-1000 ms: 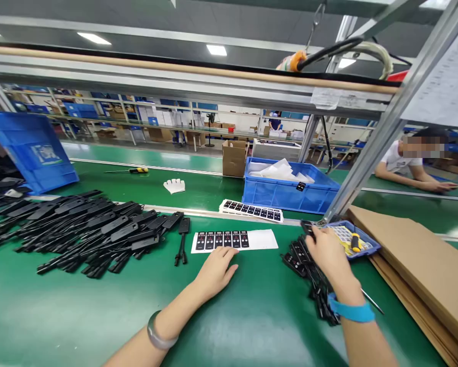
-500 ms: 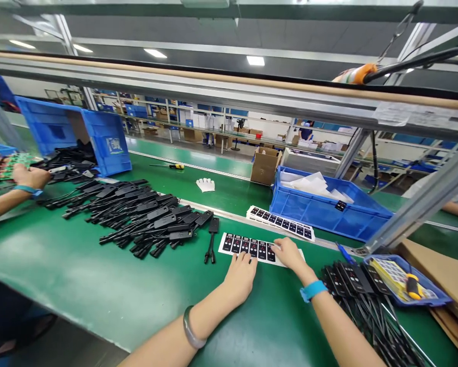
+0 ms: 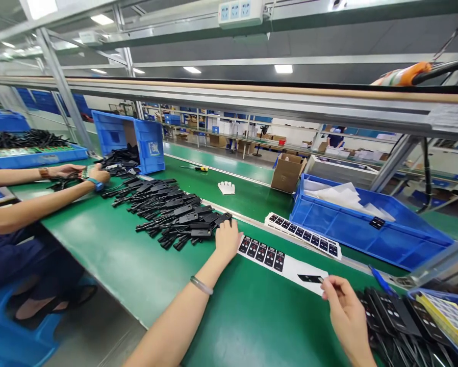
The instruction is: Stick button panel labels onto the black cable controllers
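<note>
My left hand (image 3: pixel 227 238) reaches out over the right end of a heap of black cable devices (image 3: pixel 171 211) on the green belt, its fingers curled down on one of them (image 3: pixel 222 219). My right hand (image 3: pixel 344 308) pinches a single black sticker (image 3: pixel 310 279) peeled from the white sticker sheet (image 3: pixel 286 262) that lies between my hands. Several black stickers remain in a row on that sheet. A stack of finished black devices (image 3: pixel 393 316) lies just right of my right hand.
A second sticker sheet (image 3: pixel 301 235) lies behind, before a blue bin (image 3: pixel 366 224) of white bags. A co-worker's hands (image 3: pixel 79 173) work at the left by a tipped blue crate (image 3: pixel 137 140). White glove (image 3: pixel 226 187), cardboard box (image 3: pixel 288 172), small blue tray (image 3: pixel 449 316).
My view swung left. My left hand went from the sticker sheet to the black device heap. My right hand lifted one sticker off the sheet and drew back to the right.
</note>
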`<state>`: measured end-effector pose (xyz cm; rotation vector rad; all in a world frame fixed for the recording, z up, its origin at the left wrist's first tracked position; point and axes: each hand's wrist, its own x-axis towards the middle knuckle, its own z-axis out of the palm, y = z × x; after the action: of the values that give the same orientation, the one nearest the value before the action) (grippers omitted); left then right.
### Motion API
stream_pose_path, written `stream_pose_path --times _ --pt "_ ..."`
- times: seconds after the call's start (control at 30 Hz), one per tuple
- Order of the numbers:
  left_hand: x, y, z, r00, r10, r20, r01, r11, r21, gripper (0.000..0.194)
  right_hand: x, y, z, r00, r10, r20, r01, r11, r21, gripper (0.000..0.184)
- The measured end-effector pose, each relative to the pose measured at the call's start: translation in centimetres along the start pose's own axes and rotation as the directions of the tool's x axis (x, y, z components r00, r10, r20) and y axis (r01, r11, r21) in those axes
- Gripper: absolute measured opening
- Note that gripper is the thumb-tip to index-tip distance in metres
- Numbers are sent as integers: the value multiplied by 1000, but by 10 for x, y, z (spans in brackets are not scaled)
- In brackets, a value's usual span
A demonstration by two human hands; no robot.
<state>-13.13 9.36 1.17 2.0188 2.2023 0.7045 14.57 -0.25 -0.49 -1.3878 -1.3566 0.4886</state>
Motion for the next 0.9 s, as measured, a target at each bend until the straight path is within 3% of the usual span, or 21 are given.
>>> stream_pose_path --times 0.1,0.17,0.27,0.33,0.43,0.53,0.6,0.7,0.9 --pt "9 -13 -5 996 -93 -4 92 993 -78 36 -11 8 5 998 35 59 -39 997 67 29" --pt "5 -9 -7 996 -92 0 91 982 -164 41 -14 9 7 995 41 88 -51 992 114 27" --pt "-14 15 -7 998 -17 55 35 938 -345 42 -14 4 5 995 38 92 -54 982 182 24" --pt "-36 37 -3 984 70 166 18 878 -478 31 -14 -1 3 994 41 99 -62 975 214 22" --pt "-72 63 8 915 201 350 81 758 -647 24 -14 -8 1 990 54 132 -86 964 252 19" --pt "-100 75 17 781 339 524 386 396 -833 30 -16 -13 1 987 72 144 -111 951 288 18" --pt "-109 78 19 692 417 590 567 192 -801 37 -16 -15 2 986 85 143 -124 949 290 19" --pt "-114 78 19 621 464 632 650 146 -746 44 -17 -15 2 983 97 157 -135 958 255 20" --pt "-117 80 15 539 532 653 702 144 -698 52 -20 -20 2 972 147 183 -188 955 231 19"
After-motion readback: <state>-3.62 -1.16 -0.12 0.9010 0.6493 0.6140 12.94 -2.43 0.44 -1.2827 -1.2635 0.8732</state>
